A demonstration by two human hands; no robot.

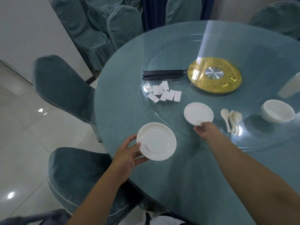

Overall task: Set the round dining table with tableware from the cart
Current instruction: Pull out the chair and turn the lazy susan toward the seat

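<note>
A white plate (156, 141) hovers over the near-left edge of the round table (116, 114); my left hand (128, 153) grips its left rim, thumb on top. Farther in, a small stack of white plates (198, 114) sits on the glass turntable (267, 62). My right hand (203, 129) pinches the near rim of that stack. Black chopsticks (163, 74), several white chopstick rests (163, 93), white spoons (232, 120) and a stack of white bowls (278, 111) also lie on the turntable.
A gold disc with a metal hub (214, 75) marks the turntable's centre. Teal-covered chairs (65, 88) ring the table on the left and far side, one (78, 174) right below my left arm. A pale object (290, 86) shows at the right edge. The floor is shiny tile.
</note>
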